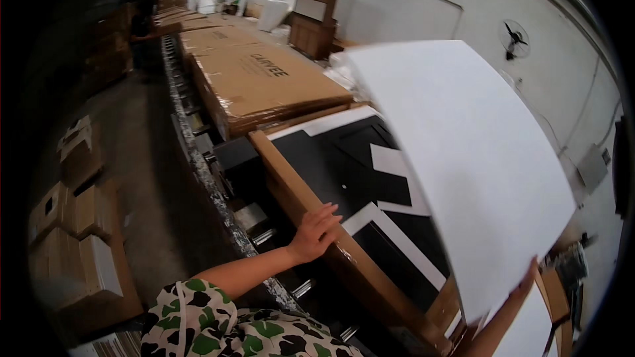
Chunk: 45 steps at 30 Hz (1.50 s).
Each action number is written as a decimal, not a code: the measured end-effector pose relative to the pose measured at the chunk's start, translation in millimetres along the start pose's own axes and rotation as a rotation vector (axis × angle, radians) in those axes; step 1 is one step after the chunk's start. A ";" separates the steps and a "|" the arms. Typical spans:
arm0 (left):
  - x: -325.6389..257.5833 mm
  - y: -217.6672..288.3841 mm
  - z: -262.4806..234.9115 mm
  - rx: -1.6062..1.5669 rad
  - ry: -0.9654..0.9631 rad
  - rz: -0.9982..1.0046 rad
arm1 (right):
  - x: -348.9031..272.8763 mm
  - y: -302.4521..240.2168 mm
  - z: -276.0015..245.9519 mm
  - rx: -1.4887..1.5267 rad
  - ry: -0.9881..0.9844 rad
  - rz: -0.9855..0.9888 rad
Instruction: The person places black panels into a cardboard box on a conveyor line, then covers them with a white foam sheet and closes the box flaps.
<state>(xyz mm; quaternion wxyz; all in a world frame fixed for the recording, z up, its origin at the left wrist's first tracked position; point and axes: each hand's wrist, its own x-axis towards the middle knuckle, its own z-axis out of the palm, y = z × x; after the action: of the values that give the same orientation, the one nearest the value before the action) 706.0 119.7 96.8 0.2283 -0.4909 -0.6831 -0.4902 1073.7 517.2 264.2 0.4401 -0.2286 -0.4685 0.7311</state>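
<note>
A large white foam sheet stands tilted above an open cardboard box. My right hand grips the sheet near its lower right edge; most of those fingers are hidden behind it. On the box's near left wall lies my left hand, its fingers stretched out and holding nothing. Inside the box are flat black panels with white foam strips between and around them. The sheet covers the box's right side from sight.
The box sits on a roller conveyor, with closed cardboard cartons farther along it. Flattened or folded cartons lie on the floor at left. A brown wooden cabinet and a wall fan are at the back. Another person stands far left.
</note>
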 end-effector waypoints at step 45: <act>-30.1 224.2 142.9 -0.294 -0.550 0.298 | -105.9 120.6 -10.7 -1.935 -0.929 -0.235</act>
<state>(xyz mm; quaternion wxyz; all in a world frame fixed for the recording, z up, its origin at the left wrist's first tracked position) 943.2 242.3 113.5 0.0315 -0.7265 -0.5621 -0.3941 1083.7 410.6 144.2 -0.0807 -0.1331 -0.9876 0.0193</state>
